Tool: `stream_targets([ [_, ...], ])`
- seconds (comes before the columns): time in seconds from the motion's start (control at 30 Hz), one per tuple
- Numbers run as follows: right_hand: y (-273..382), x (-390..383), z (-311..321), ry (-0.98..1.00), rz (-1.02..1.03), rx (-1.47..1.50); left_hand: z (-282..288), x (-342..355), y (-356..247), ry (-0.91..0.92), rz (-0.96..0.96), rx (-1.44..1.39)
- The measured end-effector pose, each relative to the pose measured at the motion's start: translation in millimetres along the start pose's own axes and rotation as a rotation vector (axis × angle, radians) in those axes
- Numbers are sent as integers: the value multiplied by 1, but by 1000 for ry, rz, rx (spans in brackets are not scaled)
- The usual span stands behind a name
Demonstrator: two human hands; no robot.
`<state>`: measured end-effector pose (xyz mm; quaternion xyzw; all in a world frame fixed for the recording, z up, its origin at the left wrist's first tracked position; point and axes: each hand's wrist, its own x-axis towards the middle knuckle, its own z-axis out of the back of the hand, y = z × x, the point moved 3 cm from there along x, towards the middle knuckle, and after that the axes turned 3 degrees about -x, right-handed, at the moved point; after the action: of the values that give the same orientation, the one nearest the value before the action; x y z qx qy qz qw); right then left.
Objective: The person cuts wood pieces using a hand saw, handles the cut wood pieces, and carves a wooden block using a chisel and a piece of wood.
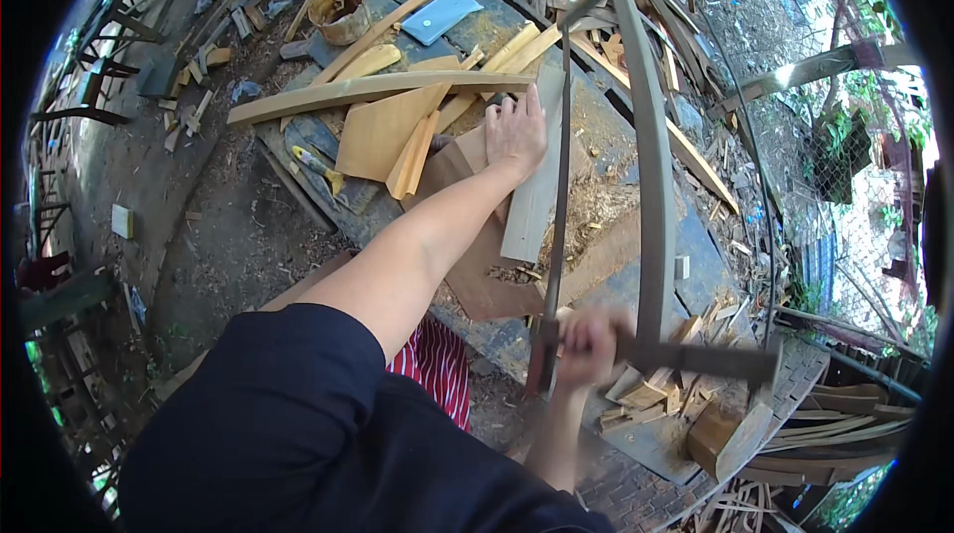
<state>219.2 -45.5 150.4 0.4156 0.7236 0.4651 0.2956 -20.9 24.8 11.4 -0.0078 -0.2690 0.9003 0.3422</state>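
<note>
My left hand [517, 136] has its fingers bent against the right end of a long curved wooden strip [383, 88], pressing it on the workbench. My right hand [589, 344], smeared by motion, grips a large wooden frame saw [651, 155] at its near end. The saw's narrow dark blade [562, 185] runs away from me, just to the right of the strip's end. Beneath my left hand lies a greyish flat board [537, 195]. Left of my wrist are an angular light-brown wood piece [383, 136] and a narrow block [412, 155].
Sawdust and offcuts litter the workbench [616, 151]. A rusty bucket [339, 14], a blue flat pouch [440, 14] and a yellow-handled tool [316, 167] lie toward its far left. Scrap wood [656, 394] is piled at the near right. A wire fence [795, 116] stands beyond.
</note>
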Motion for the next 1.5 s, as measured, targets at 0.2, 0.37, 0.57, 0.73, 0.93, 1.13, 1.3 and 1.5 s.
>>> stream_targets([
  [0.2, -35, 78, -15, -81, 58, -172, 2, -1, -13, 105, 5, -8],
  [0.37, -11, -42, 3, -93, 12, -185, -4, 3, 6, 14, 1, 49],
  [0.57, -27, 12, -2, -97, -88, -42, 4, 1, 0, 86, 26, 28],
  [0.73, -46, 98, -21, -17, 120, -252, -6, -4, -7, 116, 8, -6],
  [0.93, -16, -51, 10, 23, 62, -226, -1, 1, 0, 75, 14, 11],
  [1.13, -43, 27, -13, -61, 16, -288, -1, 1, 4, 76, 9, 10],
  [1.3, -67, 83, -12, -27, 89, -555, -4, -9, -4, 57, 7, 14],
  [1.5, -12, -37, -7, 42, 119, -320, 0, -1, 4, -2, 14, 26],
])
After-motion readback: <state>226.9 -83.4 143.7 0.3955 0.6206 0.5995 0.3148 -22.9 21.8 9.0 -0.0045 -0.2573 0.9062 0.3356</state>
